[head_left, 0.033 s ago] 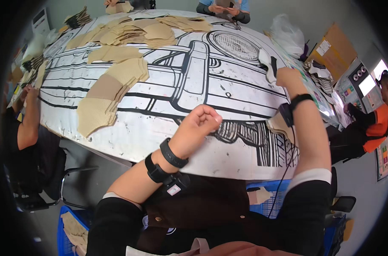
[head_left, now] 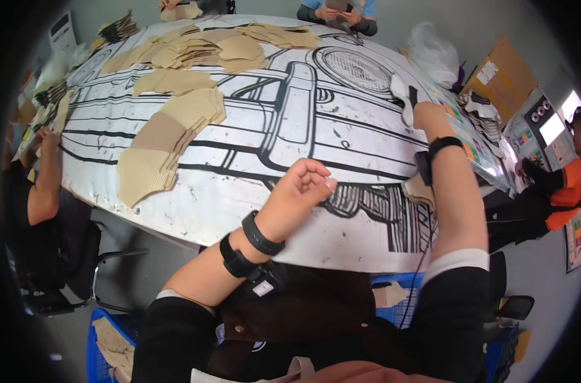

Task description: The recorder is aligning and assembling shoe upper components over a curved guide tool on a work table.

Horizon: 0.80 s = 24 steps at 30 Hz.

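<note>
Two bare hands are in view over the printed white table (head_left: 360,247), and we record their states separately. We see the left hand (head_left: 300,193) raised above the near half, fingers loosely curled toward the thumb, with no item visible in its grasp. We find the right hand (head_left: 430,117) farther out, at the table's right side, its back toward us; the fingers are mostly hidden, so we cannot tell whether it grips anything. Just beside its fingers, on the left, lies the white-and-black item (head_left: 399,88), near the right edge of the tabletop; we cannot tell whether the two touch. We note a small beige piece (head_left: 418,191) partly hidden by the right forearm. Left of the left hand, well apart from it, we log a fanned stack of beige pieces (head_left: 157,131) with a darker tan band across the middle. Beyond it we see a larger spread of beige pieces (head_left: 239,51) toward the far edge. Below the table's near edge we note a blue basket (head_left: 402,311). One co-worker (head_left: 43,182) sits at the left, and another (head_left: 365,10), in blue, is across the table.
</note>
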Each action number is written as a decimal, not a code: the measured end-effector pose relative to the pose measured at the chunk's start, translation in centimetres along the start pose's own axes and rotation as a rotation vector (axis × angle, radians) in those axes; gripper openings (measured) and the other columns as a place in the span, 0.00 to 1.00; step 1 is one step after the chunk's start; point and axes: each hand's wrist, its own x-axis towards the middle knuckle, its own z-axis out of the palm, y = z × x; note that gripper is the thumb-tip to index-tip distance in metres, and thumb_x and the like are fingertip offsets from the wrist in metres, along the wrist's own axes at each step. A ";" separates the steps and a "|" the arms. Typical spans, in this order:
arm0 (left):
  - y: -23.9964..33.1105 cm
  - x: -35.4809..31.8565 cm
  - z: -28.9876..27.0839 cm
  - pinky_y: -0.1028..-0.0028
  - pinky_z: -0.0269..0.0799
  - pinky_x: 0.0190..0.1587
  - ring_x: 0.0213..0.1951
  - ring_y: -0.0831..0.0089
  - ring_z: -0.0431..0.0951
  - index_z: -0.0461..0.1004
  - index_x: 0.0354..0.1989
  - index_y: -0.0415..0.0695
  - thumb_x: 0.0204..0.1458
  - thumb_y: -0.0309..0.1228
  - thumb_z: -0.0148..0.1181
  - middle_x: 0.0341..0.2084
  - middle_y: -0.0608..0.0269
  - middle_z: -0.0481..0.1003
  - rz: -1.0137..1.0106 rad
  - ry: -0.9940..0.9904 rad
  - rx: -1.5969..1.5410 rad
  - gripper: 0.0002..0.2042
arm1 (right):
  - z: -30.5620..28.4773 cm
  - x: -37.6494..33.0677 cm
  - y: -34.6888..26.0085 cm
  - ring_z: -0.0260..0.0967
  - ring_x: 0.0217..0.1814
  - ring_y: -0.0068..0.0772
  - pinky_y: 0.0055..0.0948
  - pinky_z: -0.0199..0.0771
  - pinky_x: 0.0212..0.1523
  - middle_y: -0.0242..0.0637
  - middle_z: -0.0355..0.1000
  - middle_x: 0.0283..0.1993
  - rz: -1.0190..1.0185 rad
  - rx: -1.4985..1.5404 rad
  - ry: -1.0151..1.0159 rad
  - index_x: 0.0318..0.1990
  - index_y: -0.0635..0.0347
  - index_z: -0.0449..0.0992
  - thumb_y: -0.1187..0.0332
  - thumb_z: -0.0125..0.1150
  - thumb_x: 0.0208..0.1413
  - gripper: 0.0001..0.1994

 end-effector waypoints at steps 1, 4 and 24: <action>0.0 0.0 -0.2 0.82 0.65 0.42 0.34 0.82 0.70 0.64 0.43 0.42 0.54 0.24 0.55 0.30 0.70 0.71 -0.005 -0.001 -0.008 0.10 | 2.5 2.2 -0.5 0.74 0.44 0.43 0.38 0.74 0.40 0.43 0.76 0.40 0.100 0.113 0.060 0.37 0.56 0.80 0.68 0.53 0.49 0.11; 0.0 -0.7 -0.3 0.81 0.65 0.43 0.36 0.83 0.70 0.60 0.48 0.42 0.53 0.20 0.53 0.32 0.69 0.70 0.054 -0.005 -0.008 0.15 | 7.1 5.4 -3.3 0.74 0.43 0.45 0.40 0.75 0.39 0.43 0.76 0.39 0.247 0.302 0.186 0.37 0.58 0.79 0.68 0.48 0.53 0.12; -0.5 0.3 -0.5 0.83 0.66 0.38 0.32 0.83 0.69 0.57 0.50 0.41 0.54 0.23 0.53 0.31 0.68 0.69 0.143 0.062 -0.039 0.17 | -0.5 3.7 -13.5 0.71 0.37 0.53 0.41 0.71 0.40 0.51 0.71 0.35 -0.360 0.446 0.518 0.32 0.64 0.74 0.75 0.52 0.45 0.07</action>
